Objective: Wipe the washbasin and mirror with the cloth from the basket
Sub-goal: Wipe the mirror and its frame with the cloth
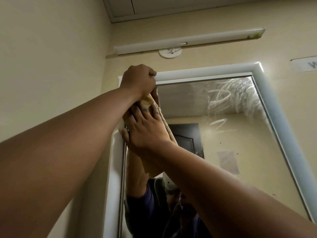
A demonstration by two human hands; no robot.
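At the mirror's (214, 134) upper left corner, the left hand (139, 79) clenches its fingers round the top of a crumpled tan cloth (148, 102), while just below the right hand (145, 129) presses it flat-fingered against the smeared glass.

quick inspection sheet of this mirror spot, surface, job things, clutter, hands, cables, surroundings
surface: mirror glass smeared with streaks at upper right, small specks lower down
job's things: yellow cloth held against the mirror's upper left corner; washbasin not in view
clutter: nothing seen
grippers: left hand grips the cloth's top by the white frame; right hand presses flat on the cloth
cables: nothing seen
surroundings: tube light above, round ceiling rose under it, paper label on the wall at right
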